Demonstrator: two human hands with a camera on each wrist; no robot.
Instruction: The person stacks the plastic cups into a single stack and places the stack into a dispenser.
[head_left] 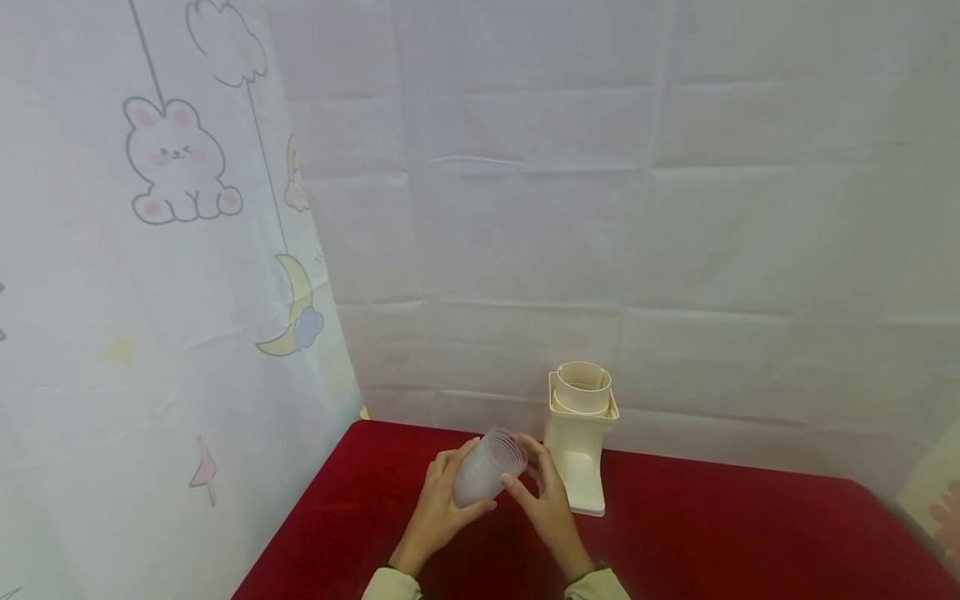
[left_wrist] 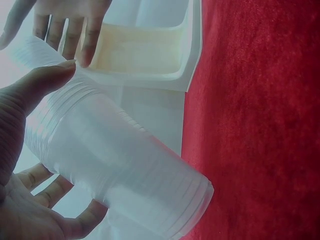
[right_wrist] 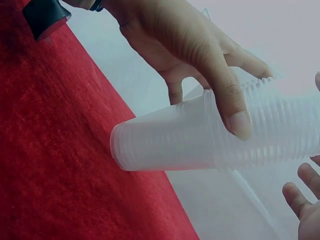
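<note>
A nested stack of clear plastic cups (head_left: 480, 473) is held tilted above the table, its ribbed rims toward the upper right. My left hand (head_left: 438, 500) grips it around the side; in the right wrist view, the left thumb (right_wrist: 235, 117) lies across the stacked rims. My right hand (head_left: 549, 504) is at the rim end with its fingers spread around it. Those right fingers (left_wrist: 75, 32) hang fairly straight near the rims in the left wrist view, and in the right wrist view the lower fingertips (right_wrist: 292, 192) stand apart from the cups.
Just behind my right hand, a cream-coloured cup dispenser (head_left: 577, 442) with a round opening on top stands on the red-covered table (head_left: 712, 533). White cloth (head_left: 517, 208) hangs behind, and a cloth printed with cartoons (head_left: 180, 292) hangs along the left.
</note>
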